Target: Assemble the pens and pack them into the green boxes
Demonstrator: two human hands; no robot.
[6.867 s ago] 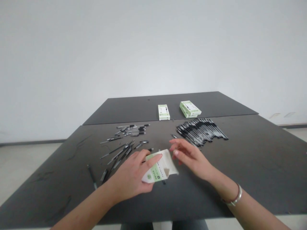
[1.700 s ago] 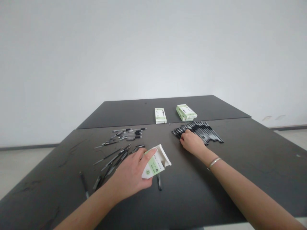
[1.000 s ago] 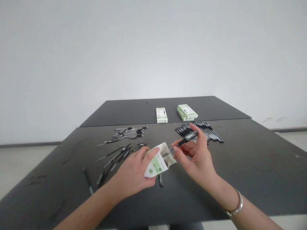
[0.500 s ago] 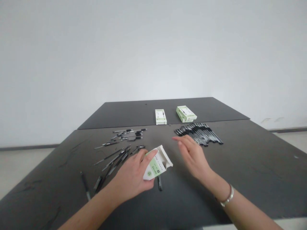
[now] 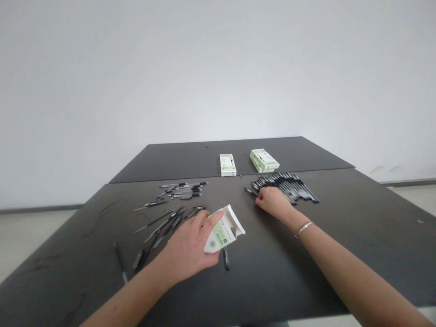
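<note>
My left hand (image 5: 190, 250) is wrapped round a small white and green box (image 5: 221, 236), whose open end tilts up to the right. My right hand (image 5: 274, 201) has its fingers closed on a black pen (image 5: 251, 192) at the left edge of a row of pens (image 5: 289, 185). Those pens lie side by side, slanted, on the dark table (image 5: 272, 272). Just beyond my left hand and forearm, loose pens (image 5: 168, 227) are scattered. A single pen (image 5: 226, 259) lies below the held box.
One white and green box (image 5: 228, 164) lies at the back middle, and a stack of similar boxes (image 5: 264, 160) is to its right. Further loose pens (image 5: 185, 190) lie left of centre. One pen (image 5: 120, 261) is near my left forearm.
My right hand has moved forward and to the right, to the row of pens, and its fingers have closed on a pen there. My left hand still holds the box in nearly the same place.
</note>
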